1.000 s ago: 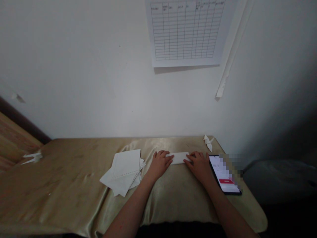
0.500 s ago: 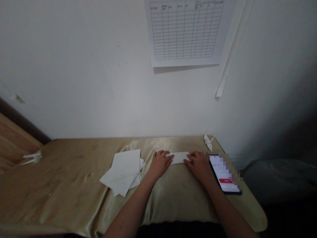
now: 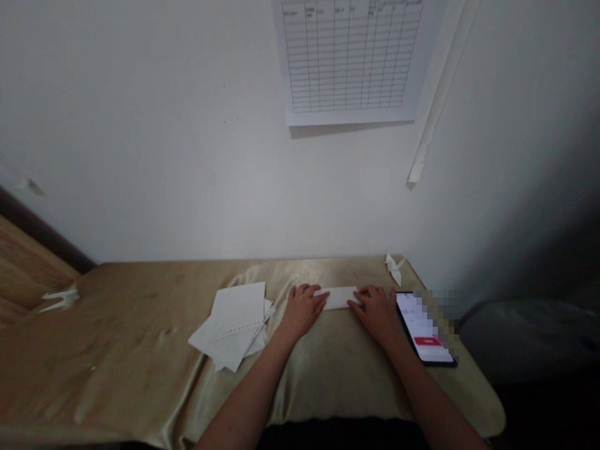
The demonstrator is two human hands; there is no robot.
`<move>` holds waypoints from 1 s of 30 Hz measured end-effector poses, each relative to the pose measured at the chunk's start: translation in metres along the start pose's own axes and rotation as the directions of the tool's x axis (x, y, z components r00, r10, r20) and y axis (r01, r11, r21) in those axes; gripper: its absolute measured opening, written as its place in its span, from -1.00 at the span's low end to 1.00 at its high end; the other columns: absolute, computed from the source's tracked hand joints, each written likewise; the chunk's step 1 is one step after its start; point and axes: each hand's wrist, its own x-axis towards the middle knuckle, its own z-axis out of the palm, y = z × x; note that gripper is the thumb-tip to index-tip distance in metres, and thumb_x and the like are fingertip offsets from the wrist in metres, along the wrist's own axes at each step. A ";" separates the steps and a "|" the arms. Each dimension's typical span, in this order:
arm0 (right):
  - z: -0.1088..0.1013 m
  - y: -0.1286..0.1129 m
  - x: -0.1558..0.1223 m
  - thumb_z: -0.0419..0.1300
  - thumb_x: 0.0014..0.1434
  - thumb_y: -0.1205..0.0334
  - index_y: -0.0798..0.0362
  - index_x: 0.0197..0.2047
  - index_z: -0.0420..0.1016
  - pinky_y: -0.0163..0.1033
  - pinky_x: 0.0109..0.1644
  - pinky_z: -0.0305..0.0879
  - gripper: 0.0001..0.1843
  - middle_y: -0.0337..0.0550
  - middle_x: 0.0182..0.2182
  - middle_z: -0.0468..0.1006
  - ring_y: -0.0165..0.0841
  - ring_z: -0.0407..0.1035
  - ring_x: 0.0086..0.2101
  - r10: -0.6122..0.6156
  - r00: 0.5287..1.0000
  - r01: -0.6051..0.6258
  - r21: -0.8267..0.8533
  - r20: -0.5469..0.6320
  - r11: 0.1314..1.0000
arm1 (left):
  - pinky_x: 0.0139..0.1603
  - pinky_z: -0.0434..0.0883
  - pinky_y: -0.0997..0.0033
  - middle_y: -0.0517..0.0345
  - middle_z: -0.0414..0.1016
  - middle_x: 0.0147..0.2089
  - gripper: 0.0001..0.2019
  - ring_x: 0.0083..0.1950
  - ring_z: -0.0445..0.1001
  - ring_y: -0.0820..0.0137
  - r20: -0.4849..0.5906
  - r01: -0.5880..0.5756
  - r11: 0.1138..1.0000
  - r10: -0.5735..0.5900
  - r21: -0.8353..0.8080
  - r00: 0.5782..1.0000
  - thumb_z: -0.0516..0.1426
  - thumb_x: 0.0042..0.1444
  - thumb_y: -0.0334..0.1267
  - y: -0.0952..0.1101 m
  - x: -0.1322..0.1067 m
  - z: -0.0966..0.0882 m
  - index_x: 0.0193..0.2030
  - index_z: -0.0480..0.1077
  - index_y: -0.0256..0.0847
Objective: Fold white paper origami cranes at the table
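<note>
A folded strip of white paper (image 3: 338,297) lies flat on the table's tan satin cloth (image 3: 140,350), near the far edge. My left hand (image 3: 302,309) presses on its left end with the fingers curled down onto it. My right hand (image 3: 377,309) rests on the right end in the same way, fingers bent onto the paper. Both forearms reach in from the bottom of the view.
A loose stack of white sheets (image 3: 237,325) lies left of my left hand. A phone (image 3: 424,328) with a lit screen sits right of my right hand. A small folded paper figure (image 3: 394,267) stands at the back corner, another (image 3: 60,297) far left. A grid chart (image 3: 349,59) hangs on the wall.
</note>
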 end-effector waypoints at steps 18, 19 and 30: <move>-0.005 -0.005 -0.001 0.08 0.30 -0.04 -0.11 0.00 0.56 0.43 0.30 -0.38 -0.65 -0.07 -0.02 0.51 -0.09 0.29 0.06 0.021 0.999 -0.021 -0.007 0.025 1.000 | 0.32 0.08 -0.12 0.24 0.44 0.22 -0.69 0.24 0.25 0.14 -0.020 0.025 0.998 -0.024 0.051 1.000 0.02 0.33 -0.10 0.007 -0.001 -0.007 0.14 0.44 0.19; -0.005 -0.006 -0.001 0.08 0.30 -0.04 -0.11 0.00 0.56 0.42 0.30 -0.39 -0.65 -0.07 -0.02 0.51 -0.09 0.29 0.06 0.024 0.999 -0.024 -0.004 0.029 1.000 | 0.32 0.07 -0.13 0.25 0.44 0.22 -0.69 0.24 0.25 0.14 -0.026 0.030 0.998 -0.029 0.054 0.999 0.02 0.33 -0.10 0.008 -0.001 -0.008 0.14 0.45 0.19; -0.005 -0.009 0.000 0.03 0.33 -0.01 -0.07 -0.01 0.57 0.34 0.34 -0.39 -0.63 -0.04 -0.04 0.51 -0.13 0.32 0.04 0.043 0.998 -0.043 -0.003 0.034 0.999 | 0.32 0.05 -0.12 0.09 0.46 0.09 -0.72 0.18 0.28 0.11 -0.130 0.155 0.985 -0.144 0.077 0.981 0.09 0.24 -0.02 0.036 0.002 0.000 -0.01 0.51 0.01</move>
